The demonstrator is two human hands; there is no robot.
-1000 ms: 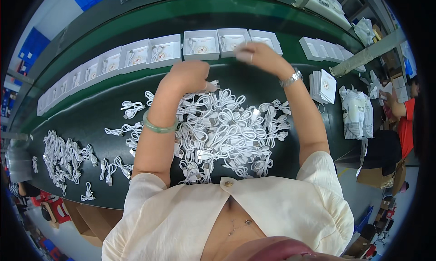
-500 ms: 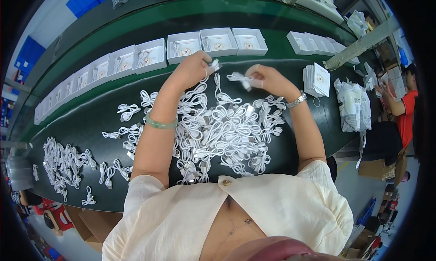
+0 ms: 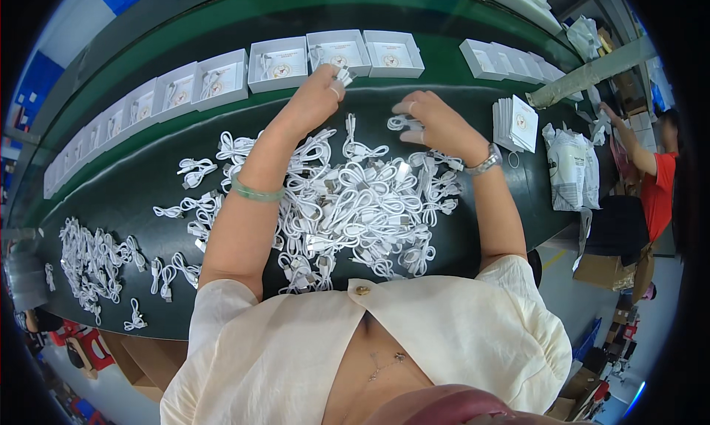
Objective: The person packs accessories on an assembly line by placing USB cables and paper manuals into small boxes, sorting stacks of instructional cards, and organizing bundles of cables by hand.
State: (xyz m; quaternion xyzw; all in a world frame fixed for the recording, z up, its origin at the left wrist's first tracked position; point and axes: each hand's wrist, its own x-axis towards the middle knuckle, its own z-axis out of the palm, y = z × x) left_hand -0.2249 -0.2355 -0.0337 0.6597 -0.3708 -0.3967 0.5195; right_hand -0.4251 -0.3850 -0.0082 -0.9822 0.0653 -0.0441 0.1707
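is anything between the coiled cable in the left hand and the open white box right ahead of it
Nothing visible. The left hand holds the coiled white cable right at the near edge of the open white box, with no object between them.

cream short-sleeved blouse, green bangle, silver wristwatch.

White coiled cables lie heaped on a dark green work surface, beside a brighter green conveyor belt lined with white open boxes bearing small round gold-toned emblems. The worker wears a cream blouse, a pale green bangle and a silver wristwatch. A neighbouring person's shirt is red.
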